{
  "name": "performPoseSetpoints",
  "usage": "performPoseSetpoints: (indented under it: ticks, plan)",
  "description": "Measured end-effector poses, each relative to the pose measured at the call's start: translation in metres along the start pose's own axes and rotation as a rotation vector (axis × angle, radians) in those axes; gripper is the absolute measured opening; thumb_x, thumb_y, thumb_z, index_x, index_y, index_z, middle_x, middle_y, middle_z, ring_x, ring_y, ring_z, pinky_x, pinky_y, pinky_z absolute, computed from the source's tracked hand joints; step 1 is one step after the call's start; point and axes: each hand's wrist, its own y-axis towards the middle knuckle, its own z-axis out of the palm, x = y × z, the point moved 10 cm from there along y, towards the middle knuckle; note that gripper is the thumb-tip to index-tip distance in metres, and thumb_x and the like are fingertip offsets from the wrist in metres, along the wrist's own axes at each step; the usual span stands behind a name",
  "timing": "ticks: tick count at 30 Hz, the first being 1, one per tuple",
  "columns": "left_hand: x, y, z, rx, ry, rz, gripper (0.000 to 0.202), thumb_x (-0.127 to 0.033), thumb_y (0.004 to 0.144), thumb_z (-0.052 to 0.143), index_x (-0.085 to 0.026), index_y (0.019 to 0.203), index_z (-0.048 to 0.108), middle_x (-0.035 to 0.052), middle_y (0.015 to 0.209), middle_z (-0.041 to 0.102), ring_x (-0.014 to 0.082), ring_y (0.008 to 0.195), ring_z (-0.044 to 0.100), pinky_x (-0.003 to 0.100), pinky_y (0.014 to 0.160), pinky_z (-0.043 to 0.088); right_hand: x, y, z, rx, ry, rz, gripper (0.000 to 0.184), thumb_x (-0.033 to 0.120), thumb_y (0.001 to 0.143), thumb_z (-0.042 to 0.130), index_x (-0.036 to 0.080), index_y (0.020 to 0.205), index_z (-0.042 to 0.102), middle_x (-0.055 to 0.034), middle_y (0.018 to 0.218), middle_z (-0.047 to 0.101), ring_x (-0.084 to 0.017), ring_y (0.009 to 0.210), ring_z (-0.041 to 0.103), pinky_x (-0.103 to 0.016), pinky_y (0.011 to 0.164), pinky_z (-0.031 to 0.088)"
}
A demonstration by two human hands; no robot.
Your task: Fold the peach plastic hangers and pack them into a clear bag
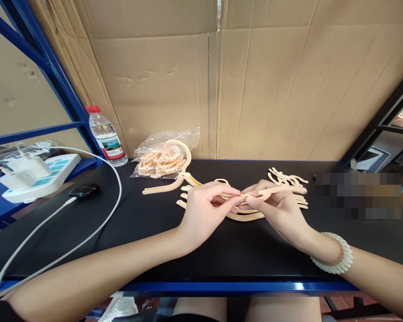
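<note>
My left hand and my right hand meet over the middle of the black table, both pinched on a cream plastic hanger. Its hook curves up to the left beside a clear bag. My fingertips touch at the joint of the hanger's arms. Under and behind my hands lie several more cream hanger pieces, stacked flat. A white beaded bracelet sits on my right wrist.
A clear bag of cream parts and a red-capped water bottle stand at the back left. A white cable runs to a black device. White chargers lie on a blue shelf. Cardboard walls the back.
</note>
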Motion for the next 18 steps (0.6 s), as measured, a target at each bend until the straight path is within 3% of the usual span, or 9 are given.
performPoseSetpoints:
  ticks: [7,11,14,18]
  plan:
    - [0.018,-0.001,0.003,0.043,-0.126,-0.16,0.004,-0.016,0.073,0.075,-0.014,0.073,0.072,0.0021,0.073,0.071,0.0111,0.05,0.067,0.02,0.049,0.059,0.008,0.001,0.0,0.052,-0.201,-0.02,0.014,0.034,0.082,0.069,0.022,0.076,0.072,-0.0052,0.091,0.07,-0.02,0.086,0.067,-0.034,0.077,0.056]
    - [0.02,0.0,0.002,0.071,-0.006,-0.18,0.005,-0.019,0.077,0.072,-0.014,0.078,0.071,0.003,0.076,0.071,0.0109,0.048,0.065,0.019,0.045,0.056,0.018,0.012,-0.019,0.051,-0.276,-0.023,0.018,0.038,0.084,0.066,0.023,0.089,0.074,-0.0041,0.086,0.068,-0.015,0.066,0.063,-0.027,0.058,0.053]
    - [0.01,0.003,0.0,0.097,0.17,-0.059,0.008,-0.02,0.08,0.069,-0.016,0.087,0.072,0.0034,0.083,0.071,0.012,0.055,0.067,0.021,0.049,0.057,0.019,0.02,-0.036,0.08,-0.255,0.055,0.016,0.035,0.078,0.074,0.022,0.087,0.074,-0.0009,0.066,0.065,-0.012,0.051,0.058,-0.026,0.05,0.051]
    - [-0.023,0.001,-0.008,0.054,0.641,0.331,0.023,-0.017,0.086,0.061,-0.02,0.107,0.068,0.0058,0.108,0.067,0.0102,0.065,0.065,0.022,0.058,0.056,0.027,0.031,-0.073,-0.067,-0.166,0.057,0.015,0.034,0.069,0.081,0.022,0.076,0.074,-0.0018,0.065,0.068,-0.013,0.054,0.062,-0.027,0.054,0.054]
